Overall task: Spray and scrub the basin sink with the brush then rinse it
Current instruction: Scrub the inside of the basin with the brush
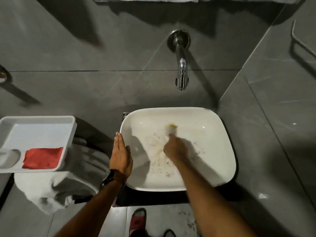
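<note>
A white rounded-square basin sink [220, 161] sits below me, its floor smeared with brownish dirt and specks. My right hand [174, 148] is inside the bowl, shut on a brush [171, 130] with a yellow tip and pale bristles, blurred by motion, near the middle-back of the bowl. My left hand [120, 155] lies flat with fingers together on the basin's left rim, holding nothing; a dark watch sits on that wrist. A chrome wall tap [181, 65] hangs above the basin with no water running. No spray bottle is visible.
A white compartment tray [39, 129] with a red cloth [43, 158] stands at the left. A white towel [56, 187] lies crumpled under it. Grey tiled walls close in behind and on the right. Red slippers [137, 221] show on the floor below.
</note>
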Available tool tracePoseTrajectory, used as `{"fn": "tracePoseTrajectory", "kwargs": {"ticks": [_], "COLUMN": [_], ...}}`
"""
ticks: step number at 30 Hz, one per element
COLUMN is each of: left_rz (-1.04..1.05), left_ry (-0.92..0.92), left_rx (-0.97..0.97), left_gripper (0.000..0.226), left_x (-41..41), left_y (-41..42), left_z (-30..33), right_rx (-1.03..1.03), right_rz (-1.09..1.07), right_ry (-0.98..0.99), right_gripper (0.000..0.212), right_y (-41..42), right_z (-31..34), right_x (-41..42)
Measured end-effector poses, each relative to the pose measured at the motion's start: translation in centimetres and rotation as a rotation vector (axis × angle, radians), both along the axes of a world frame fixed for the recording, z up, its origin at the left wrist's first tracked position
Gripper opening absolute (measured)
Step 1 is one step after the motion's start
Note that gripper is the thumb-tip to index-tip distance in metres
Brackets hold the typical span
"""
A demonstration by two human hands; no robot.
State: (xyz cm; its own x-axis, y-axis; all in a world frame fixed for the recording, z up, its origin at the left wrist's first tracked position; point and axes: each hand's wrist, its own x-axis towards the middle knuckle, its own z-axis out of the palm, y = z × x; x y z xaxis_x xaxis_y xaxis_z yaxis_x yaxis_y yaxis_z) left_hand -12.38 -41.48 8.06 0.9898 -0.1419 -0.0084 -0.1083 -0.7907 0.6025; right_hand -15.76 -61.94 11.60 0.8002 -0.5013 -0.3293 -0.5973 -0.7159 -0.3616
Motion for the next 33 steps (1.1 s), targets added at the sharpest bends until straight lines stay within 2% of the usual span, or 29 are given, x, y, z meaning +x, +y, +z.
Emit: {"fn": "tracePoseTrajectory", "kwargs": {"ticks": [2,4,7,10,11,14,19,21,23,26,28,31,33], "left_rz": [-0.031,-0.038,-0.027,-0.02,-0.018,-0.002,-0.018,-0.018,-0.022,-0.01,0.002,0.006,0.012], "left_ry": [-0.01,-0.011,-0.012,0.001,0.004,0.017,0.003,0.001,-0.002,0.016,0.028,0.036,0.039], "left_rx": [0.007,-0.002,0.008,-0.006,-0.009,-0.02,-0.038,-0.04,-0.048,-0.065,-0.07,-0.073,-0.071], "left_gripper": [0.062,0.061,0.062,0.062,0.062,0.062,0.06,0.06,0.06,0.06,0.06,0.06,0.061], "left_x": [-0.2,-0.2,0.1,-0.2,-0.3,-0.3,-0.3,-0.3,-0.3,-0.4,-0.6,-0.8,-0.6], "left_y": [0.1,0.2,0.2,-0.2,-0.3,-0.3,0.2,0.2,0.2,0.1,-0.1,-0.2,-0.2], "left_z": [0.1,0.4,0.3,0.5,0.6,0.8,0.8,0.8,0.9,1.0,1.1,1.3,1.4], "right_rx": [0.144,0.235,0.019,-0.292,-0.312,-0.174,0.146,0.154,0.051,-0.08,-0.16,-0.217,-0.161], "right_rz": [0.193,0.286,0.293,0.014,-0.067,-0.124,0.261,0.322,0.359,0.249,0.115,-0.069,-0.05], "right_ry": [0.003,-0.024,-0.007,0.062,0.071,0.055,0.073,0.07,0.098,0.191,0.229,0.291,0.316], "right_gripper": [0.029,0.025,0.034,0.04,0.04,0.035,0.029,0.027,0.03,0.037,0.032,0.028,0.027], "right_y": [7.3,10.5,4.5,-5.1,-6.9,-5.7,7.9,9.7,7.2,0.3,-3.0,-4.3,-2.4], "right_z": [0.1,0.2,0.2,-0.3,-0.1,-0.1,1.3,2.2,2.5,2.0,2.0,1.9,1.9], "right_x": [0.6,0.2,0.1,-2.5,-3.7,-3.9,-1.1,-1.6,-2.8,-6.4,-8.7,-10.1,-9.4]}}
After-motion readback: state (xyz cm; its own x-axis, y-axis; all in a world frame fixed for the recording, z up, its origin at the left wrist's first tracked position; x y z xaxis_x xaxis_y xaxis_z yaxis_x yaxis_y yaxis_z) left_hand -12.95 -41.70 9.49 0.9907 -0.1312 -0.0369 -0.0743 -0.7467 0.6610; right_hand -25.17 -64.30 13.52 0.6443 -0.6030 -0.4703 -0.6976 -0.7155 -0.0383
